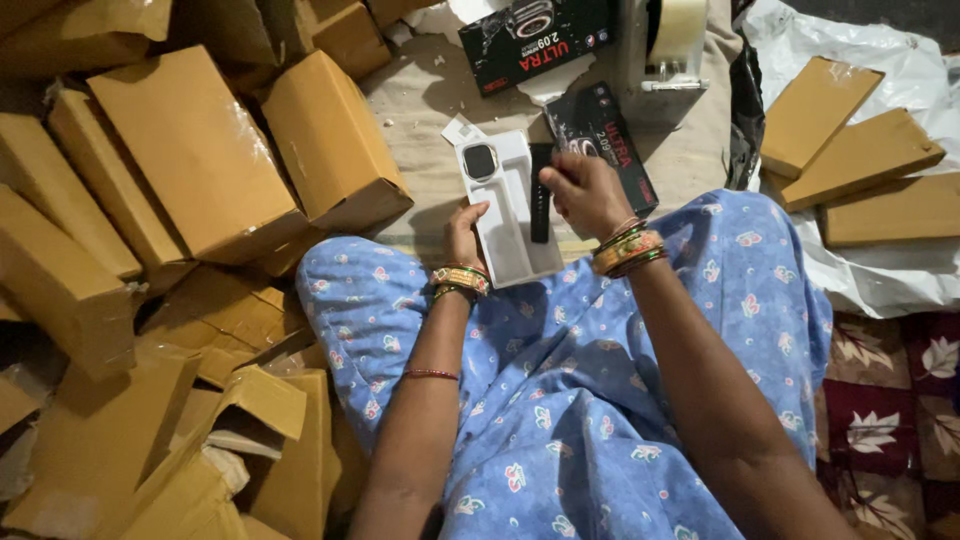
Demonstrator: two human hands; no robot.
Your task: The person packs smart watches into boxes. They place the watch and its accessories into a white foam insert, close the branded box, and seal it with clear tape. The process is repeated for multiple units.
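We hold a white moulded plastic tray (512,215) above our knees, over the beige cloth floor (430,100). Our left hand (464,235) grips the tray's lower left edge, thumb on its rim. A square-faced smartwatch body (480,161) sits in the tray's upper compartment. Our right hand (587,192) closes its fingers around a black watch strap (540,205), which lies along the tray's right channel. A black printed box (605,140) lies just behind that hand, and brown cardboard cartons (200,150) are heaped at our left.
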